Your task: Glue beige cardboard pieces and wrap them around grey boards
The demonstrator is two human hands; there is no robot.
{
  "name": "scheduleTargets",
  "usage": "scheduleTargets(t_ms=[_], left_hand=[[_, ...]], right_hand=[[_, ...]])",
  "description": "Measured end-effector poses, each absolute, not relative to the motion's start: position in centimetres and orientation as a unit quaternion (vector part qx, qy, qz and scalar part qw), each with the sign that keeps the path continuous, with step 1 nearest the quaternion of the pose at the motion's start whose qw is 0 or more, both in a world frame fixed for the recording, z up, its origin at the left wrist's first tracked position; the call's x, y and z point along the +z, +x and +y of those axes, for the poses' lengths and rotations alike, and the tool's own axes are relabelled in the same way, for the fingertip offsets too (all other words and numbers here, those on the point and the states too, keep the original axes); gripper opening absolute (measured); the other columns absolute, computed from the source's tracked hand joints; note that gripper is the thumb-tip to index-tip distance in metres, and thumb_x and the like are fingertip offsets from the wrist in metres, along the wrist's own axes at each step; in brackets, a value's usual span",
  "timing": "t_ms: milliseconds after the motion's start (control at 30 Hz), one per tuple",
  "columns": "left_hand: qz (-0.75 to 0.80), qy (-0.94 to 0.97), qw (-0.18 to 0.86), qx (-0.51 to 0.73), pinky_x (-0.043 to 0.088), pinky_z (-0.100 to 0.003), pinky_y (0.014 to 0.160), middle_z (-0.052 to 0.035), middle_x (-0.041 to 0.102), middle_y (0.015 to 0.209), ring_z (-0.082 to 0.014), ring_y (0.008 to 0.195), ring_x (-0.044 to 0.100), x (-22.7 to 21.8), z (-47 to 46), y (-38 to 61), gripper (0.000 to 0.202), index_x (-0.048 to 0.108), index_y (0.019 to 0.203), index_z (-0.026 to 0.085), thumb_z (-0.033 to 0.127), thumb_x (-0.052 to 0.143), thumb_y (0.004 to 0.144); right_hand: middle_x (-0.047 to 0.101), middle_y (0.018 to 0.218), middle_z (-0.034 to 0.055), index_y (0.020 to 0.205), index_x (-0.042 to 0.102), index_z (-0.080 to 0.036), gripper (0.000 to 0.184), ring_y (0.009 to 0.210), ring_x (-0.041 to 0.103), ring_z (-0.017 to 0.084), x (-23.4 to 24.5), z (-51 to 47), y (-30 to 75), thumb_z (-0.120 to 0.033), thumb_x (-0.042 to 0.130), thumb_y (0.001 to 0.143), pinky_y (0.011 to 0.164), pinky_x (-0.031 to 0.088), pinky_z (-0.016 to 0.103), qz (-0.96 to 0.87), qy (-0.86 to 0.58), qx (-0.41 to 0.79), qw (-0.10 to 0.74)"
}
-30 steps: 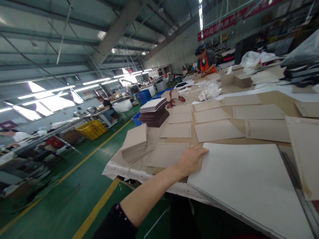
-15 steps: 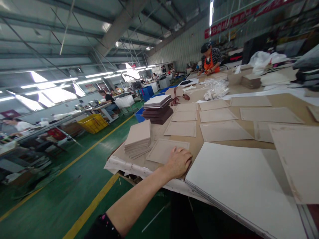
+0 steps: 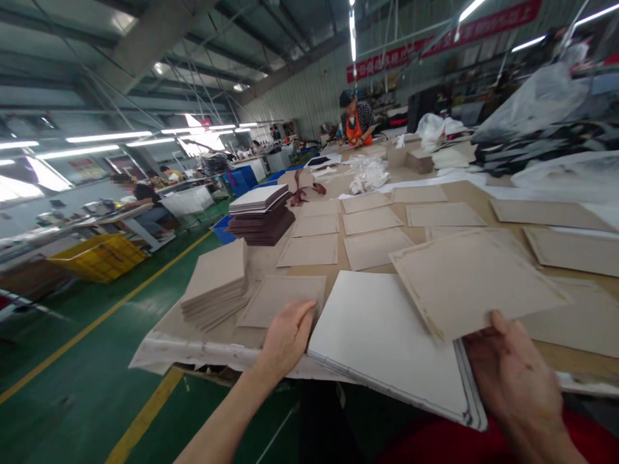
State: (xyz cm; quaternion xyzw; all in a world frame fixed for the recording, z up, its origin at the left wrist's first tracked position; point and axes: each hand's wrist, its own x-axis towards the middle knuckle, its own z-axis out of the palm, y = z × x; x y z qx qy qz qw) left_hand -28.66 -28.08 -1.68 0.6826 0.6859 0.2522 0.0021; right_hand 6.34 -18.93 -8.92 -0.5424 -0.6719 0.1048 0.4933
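My right hand [image 3: 520,370] grips a beige cardboard sheet [image 3: 476,277] by its near edge, thumb on top. The sheet is tilted over the right part of a white stack of sheets [image 3: 382,335], and glue-like marks run along its borders. My left hand [image 3: 287,338] is at the stack's left edge, fingers bent and close together. Its fingertips reach the right edge of another beige sheet [image 3: 283,301] lying flat. Whether they pinch anything is hidden. Left of that sheet stands a pile of beige boards [image 3: 215,283].
More beige sheets [image 3: 372,220] lie in rows on the brown-topped table. A dark brown stack topped with white [image 3: 261,219] stands at its left side. Clear plastic [image 3: 368,174] lies farther back. A co-worker in an orange apron [image 3: 358,125] bends over the far end.
My right hand has come into view with the beige sheet, which has moved left over the white stack. My left hand has drawn back from atop the flat sheet. The view has turned right.
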Motion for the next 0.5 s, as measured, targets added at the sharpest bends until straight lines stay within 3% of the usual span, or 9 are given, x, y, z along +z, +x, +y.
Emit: scheduleTargets(t_ms=[133,267,500], left_hand=[[0.683,0.692,0.02,0.234,0.047,-0.052,0.101,-0.0111,0.064,0.125,-0.028,0.116,0.059,-1.9,-29.5,-25.8,0.038,0.056,0.128,0.018,0.037,0.047,0.096],[0.709,0.668,0.052,0.22,0.044,-0.05,0.106,-0.0142,0.052,0.138,-0.0269,0.125,0.053,-2.3,-30.2,-24.5,0.044,0.048,0.135,0.016,0.037,0.042,0.097],[0.726,0.643,0.095,0.226,0.041,-0.049,0.11,-0.0154,0.043,0.141,-0.0262,0.128,0.049,-1.6,-30.7,-23.2,0.049,0.042,0.139,0.015,0.038,0.042,0.096]], right_hand=[[0.051,0.076,0.0084,0.084,0.052,-0.02,0.012,0.07,0.052,0.027,-7.1,-18.6,5.3,-0.026,0.042,0.082,0.067,0.043,0.042,-0.707,-0.507,0.06,0.49],[0.052,0.079,0.0081,0.087,0.053,-0.019,0.017,0.072,0.054,0.026,-6.7,-18.0,4.7,-0.029,0.04,0.085,0.068,0.045,0.041,-0.706,-0.505,0.055,0.493],[0.054,0.084,0.011,0.091,0.054,-0.018,0.021,0.084,0.054,0.032,-7.5,-17.8,4.5,-0.035,0.041,0.086,0.079,0.044,0.05,-0.69,-0.511,0.101,0.503]])
